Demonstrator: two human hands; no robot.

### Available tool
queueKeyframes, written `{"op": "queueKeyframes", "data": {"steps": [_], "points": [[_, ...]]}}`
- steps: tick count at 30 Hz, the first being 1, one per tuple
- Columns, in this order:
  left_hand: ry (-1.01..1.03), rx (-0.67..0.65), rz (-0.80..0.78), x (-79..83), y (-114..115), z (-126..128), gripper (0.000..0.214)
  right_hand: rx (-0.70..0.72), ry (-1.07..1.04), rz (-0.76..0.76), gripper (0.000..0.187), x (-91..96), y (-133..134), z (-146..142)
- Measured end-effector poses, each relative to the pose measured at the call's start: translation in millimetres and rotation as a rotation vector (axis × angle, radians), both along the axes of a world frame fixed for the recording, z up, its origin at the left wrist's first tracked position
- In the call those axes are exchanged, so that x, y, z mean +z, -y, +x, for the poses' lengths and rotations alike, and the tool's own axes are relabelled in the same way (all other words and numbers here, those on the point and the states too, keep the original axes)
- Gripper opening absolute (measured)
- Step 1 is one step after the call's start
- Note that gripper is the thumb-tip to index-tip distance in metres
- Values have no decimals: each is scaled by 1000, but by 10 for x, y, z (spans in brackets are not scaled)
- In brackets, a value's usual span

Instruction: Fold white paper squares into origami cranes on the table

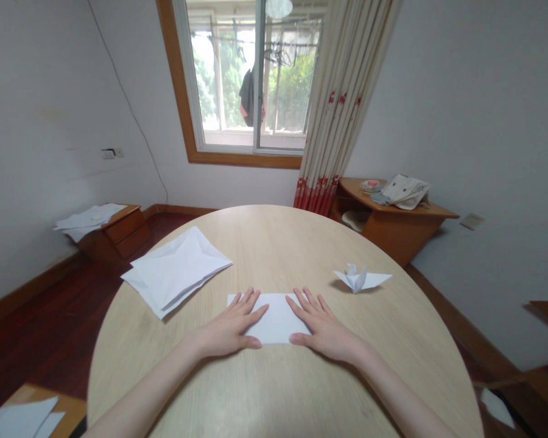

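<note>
A white sheet of paper [276,319], rectangular and apparently folded, lies flat on the round wooden table [274,389] in front of me. My left hand [232,322] rests flat on its left part with the fingers spread. On the right part lies my right hand [322,325], also flat and spread. Both hands cover the paper's side edges, while its middle shows between them. Beyond my right hand stands a folded white paper crane [357,280]. Past my left hand is a stack of creased white paper sheets [178,271].
A low wooden cabinet [123,228] with papers on top stands at the left wall. At the right, a corner desk [397,234] holds a cloth bag and small items. A window and a long curtain [342,91] are behind the table. More paper [21,420] lies at lower left.
</note>
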State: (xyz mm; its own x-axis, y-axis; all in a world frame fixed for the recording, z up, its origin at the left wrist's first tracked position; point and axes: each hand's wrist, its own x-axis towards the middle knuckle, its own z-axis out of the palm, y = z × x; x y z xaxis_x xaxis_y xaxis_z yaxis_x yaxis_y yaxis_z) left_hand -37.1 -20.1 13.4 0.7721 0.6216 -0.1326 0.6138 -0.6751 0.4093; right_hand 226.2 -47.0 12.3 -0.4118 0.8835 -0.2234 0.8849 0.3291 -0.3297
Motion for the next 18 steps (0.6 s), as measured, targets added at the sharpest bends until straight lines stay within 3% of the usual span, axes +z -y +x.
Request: {"op": "queueKeyframes", "data": {"steps": [7, 14, 18], "points": [[56, -34, 1, -33, -123, -184, 76, -35, -71, -6, 97, -52, -64, 178], [52, 19, -35, 33, -191, -302, 85, -61, -114, -50, 93, 58, -50, 220], [28, 64, 32, 84, -182, -288, 86, -58, -120, -26, 91, 41, -41, 229]]}}
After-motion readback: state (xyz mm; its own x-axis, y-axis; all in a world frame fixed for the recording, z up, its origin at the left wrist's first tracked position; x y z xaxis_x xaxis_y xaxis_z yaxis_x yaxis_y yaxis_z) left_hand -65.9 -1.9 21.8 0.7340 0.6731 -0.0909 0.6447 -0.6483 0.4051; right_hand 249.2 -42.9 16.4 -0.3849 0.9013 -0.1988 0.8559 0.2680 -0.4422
